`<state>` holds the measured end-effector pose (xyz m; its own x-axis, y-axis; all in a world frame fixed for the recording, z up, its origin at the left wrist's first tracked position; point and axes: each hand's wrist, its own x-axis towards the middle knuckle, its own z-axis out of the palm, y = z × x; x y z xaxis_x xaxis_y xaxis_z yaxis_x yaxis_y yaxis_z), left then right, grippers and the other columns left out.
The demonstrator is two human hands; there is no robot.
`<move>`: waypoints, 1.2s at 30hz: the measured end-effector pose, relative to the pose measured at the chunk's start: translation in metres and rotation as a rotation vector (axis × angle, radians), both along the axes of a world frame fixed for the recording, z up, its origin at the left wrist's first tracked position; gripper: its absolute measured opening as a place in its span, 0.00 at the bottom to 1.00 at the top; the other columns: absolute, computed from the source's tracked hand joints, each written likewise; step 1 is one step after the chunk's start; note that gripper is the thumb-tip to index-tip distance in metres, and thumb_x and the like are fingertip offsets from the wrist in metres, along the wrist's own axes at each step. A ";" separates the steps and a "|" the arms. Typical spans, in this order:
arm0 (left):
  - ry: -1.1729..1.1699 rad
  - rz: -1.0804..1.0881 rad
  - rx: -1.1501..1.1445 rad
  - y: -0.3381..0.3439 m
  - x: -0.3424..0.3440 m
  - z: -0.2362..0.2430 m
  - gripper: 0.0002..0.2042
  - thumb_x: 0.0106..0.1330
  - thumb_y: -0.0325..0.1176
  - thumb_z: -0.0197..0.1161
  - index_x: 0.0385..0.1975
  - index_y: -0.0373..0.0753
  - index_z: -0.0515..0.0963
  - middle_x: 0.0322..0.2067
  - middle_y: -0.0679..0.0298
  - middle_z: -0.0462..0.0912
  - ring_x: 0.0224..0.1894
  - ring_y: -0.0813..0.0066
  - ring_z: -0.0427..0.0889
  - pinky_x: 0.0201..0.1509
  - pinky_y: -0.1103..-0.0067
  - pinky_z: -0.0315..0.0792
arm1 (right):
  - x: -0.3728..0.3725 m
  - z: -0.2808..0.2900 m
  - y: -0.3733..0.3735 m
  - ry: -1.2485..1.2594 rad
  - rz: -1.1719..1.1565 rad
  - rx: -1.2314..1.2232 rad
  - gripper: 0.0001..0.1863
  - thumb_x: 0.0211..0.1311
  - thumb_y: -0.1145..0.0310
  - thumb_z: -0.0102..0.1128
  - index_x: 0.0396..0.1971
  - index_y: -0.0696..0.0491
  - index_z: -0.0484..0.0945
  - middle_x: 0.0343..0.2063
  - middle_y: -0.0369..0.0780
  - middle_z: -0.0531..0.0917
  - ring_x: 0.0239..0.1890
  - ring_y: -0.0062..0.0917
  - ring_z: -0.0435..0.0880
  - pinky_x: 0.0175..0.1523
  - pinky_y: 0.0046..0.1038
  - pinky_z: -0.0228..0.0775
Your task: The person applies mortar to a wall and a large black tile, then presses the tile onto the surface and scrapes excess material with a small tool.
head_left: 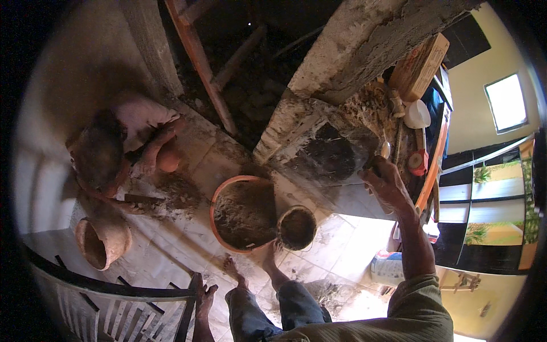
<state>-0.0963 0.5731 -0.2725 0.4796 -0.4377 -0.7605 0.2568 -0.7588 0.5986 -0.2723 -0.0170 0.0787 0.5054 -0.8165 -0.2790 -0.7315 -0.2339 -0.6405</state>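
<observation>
My right hand [388, 183] is raised at the right and grips the handle of a small metal trowel [386, 149]. Its shiny tip points up at a rough concrete ledge [296, 122] that carries a patch of dark wet mortar [331, 153]. My left hand [204, 297] is low in the picture, closed over the top of a dark railing [122, 292]. My bare feet stand on the tiled floor just below an orange basin [212, 210] full of grey-brown mud. A round mud-caked bucket [296, 228] touches the basin's right side.
A person [114, 151] in a brimmed hat crouches at the left beside a mud pile. A clay-coloured pot [103, 239] lies on its side near the railing. An orange ladder [199, 62] leans into a dark pit. A cardboard box [419, 65], white cup [417, 114] and white sack [387, 268] are at the right.
</observation>
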 end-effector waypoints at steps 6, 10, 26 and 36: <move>0.036 0.030 -0.111 -0.045 -0.001 0.044 0.44 0.56 0.33 0.69 0.68 0.34 0.47 0.69 0.49 0.45 0.68 0.56 0.56 0.64 0.64 0.64 | -0.009 0.032 0.020 0.028 -0.164 0.205 0.11 0.57 0.64 0.58 0.31 0.56 0.71 0.20 0.35 0.74 0.23 0.18 0.73 0.27 0.24 0.67; 0.068 0.067 0.027 -0.050 0.000 0.057 0.44 0.55 0.29 0.69 0.68 0.36 0.47 0.69 0.48 0.45 0.67 0.52 0.57 0.64 0.67 0.65 | -0.021 0.021 0.043 0.017 -0.190 0.079 0.12 0.57 0.66 0.58 0.36 0.56 0.71 0.21 0.37 0.74 0.25 0.20 0.73 0.29 0.26 0.67; -0.262 -0.155 -0.353 -0.009 0.020 0.029 0.38 0.59 0.20 0.59 0.68 0.40 0.47 0.32 0.70 0.65 0.34 0.81 0.67 0.41 0.83 0.68 | 0.005 0.074 0.044 -0.220 -0.091 -0.145 0.13 0.55 0.67 0.58 0.37 0.60 0.73 0.22 0.37 0.72 0.25 0.21 0.70 0.29 0.25 0.62; 0.596 0.158 -0.669 -0.250 -0.046 0.252 0.38 0.65 0.55 0.52 0.68 0.38 0.48 0.62 0.52 0.61 0.63 0.56 0.64 0.62 0.60 0.66 | 0.004 0.008 0.163 -0.399 -0.051 0.061 0.20 0.61 0.63 0.57 0.47 0.61 0.68 0.30 0.56 0.78 0.33 0.46 0.80 0.38 0.41 0.71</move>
<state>-0.1423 0.3230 -0.0208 0.1803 -0.8395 -0.5126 0.7366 -0.2301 0.6359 -0.2684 0.1462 0.0867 0.5431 -0.8313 -0.1181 -0.4324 -0.1563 -0.8880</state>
